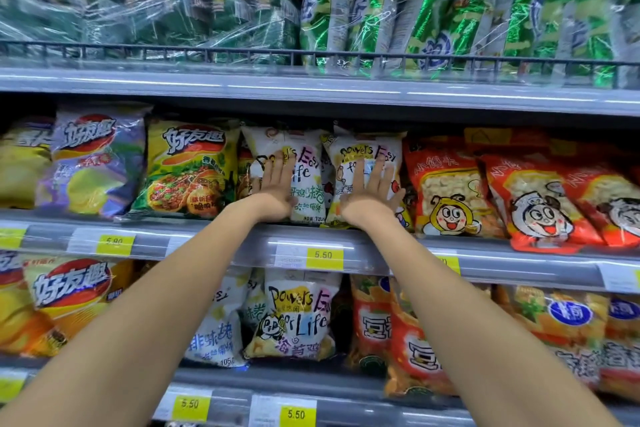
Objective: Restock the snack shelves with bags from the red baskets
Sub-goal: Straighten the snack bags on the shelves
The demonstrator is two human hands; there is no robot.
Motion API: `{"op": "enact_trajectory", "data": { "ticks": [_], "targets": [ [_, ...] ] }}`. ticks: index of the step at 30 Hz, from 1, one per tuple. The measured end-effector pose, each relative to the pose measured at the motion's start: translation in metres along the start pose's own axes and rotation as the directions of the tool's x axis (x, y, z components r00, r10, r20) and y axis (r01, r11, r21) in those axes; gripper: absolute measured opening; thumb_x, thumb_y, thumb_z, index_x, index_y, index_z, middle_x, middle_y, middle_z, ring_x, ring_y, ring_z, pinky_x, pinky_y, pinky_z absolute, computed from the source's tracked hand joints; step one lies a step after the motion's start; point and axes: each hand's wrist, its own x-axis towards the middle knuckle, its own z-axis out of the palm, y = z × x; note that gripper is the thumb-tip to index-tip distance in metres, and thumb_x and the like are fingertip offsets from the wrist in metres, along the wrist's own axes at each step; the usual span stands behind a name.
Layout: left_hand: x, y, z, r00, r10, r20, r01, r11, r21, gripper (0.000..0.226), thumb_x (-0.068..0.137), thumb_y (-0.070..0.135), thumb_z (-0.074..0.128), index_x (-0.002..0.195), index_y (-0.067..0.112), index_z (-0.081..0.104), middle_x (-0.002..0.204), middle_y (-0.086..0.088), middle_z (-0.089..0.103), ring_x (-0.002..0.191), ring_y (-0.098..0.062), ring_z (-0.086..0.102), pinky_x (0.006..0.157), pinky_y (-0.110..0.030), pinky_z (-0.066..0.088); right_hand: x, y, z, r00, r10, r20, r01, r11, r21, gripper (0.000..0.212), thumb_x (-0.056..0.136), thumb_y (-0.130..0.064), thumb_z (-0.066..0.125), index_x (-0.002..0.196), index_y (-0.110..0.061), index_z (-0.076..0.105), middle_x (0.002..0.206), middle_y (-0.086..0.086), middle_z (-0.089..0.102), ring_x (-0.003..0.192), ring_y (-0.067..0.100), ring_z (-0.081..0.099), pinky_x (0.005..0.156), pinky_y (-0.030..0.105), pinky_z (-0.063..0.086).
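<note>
Two white "Powers Easy Life" snack bags stand side by side on the middle shelf (242, 246). My left hand (275, 189) lies flat with fingers spread against the front of the left white bag (304, 180). My right hand (372, 192) presses flat on the right white bag (360, 152) in the same way. Neither hand is closed around a bag. No red basket is in view.
Yellow and purple chip bags (187, 170) stand to the left, red snack bags (450, 191) to the right. Above, green bags (433, 10) sit under clear wrap behind a black rail. The lower shelf holds another white bag (298, 315), orange bags and yellow price tags (323, 256).
</note>
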Motion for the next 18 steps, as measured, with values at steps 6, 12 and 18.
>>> {"op": "enact_trajectory", "data": {
  "ticks": [6,12,18],
  "targets": [
    [0.001,-0.005,-0.001,0.996,0.087,-0.019,-0.087,0.996,0.017,0.083,0.099,0.012,0.046,0.151,0.023,-0.017,0.156,-0.001,-0.028,0.145,-0.022,-0.02,0.116,-0.046,-0.005,0.001,-0.001,-0.005,0.989,0.144,-0.018,-0.14,0.982,0.126,0.088,0.097,-0.038,0.046,0.148,-0.026,-0.024,0.153,0.013,-0.034,0.144,0.032,-0.021,0.113,0.054,0.016],
    [-0.001,-0.008,-0.002,0.994,0.089,0.057,-0.093,0.993,0.076,0.091,0.097,0.031,0.05,0.146,0.029,-0.026,0.151,0.001,-0.037,0.142,-0.024,-0.028,0.115,-0.049,-0.008,-0.001,0.002,0.001,0.994,0.108,0.017,-0.109,0.984,0.139,0.079,0.1,-0.039,0.033,0.146,-0.024,-0.029,0.151,0.009,-0.037,0.143,0.033,-0.025,0.116,0.055,0.002],
    [-0.002,0.007,-0.003,0.997,-0.008,0.076,-0.002,0.992,0.129,0.099,0.092,0.051,0.053,0.146,0.028,-0.027,0.15,0.001,-0.04,0.139,-0.027,-0.033,0.114,-0.054,-0.007,-0.001,0.008,-0.005,0.999,0.045,0.005,-0.045,0.984,0.17,0.073,0.1,-0.043,0.031,0.15,-0.026,-0.019,0.154,0.009,-0.032,0.143,0.03,-0.027,0.114,0.057,-0.008]
  ]
}}
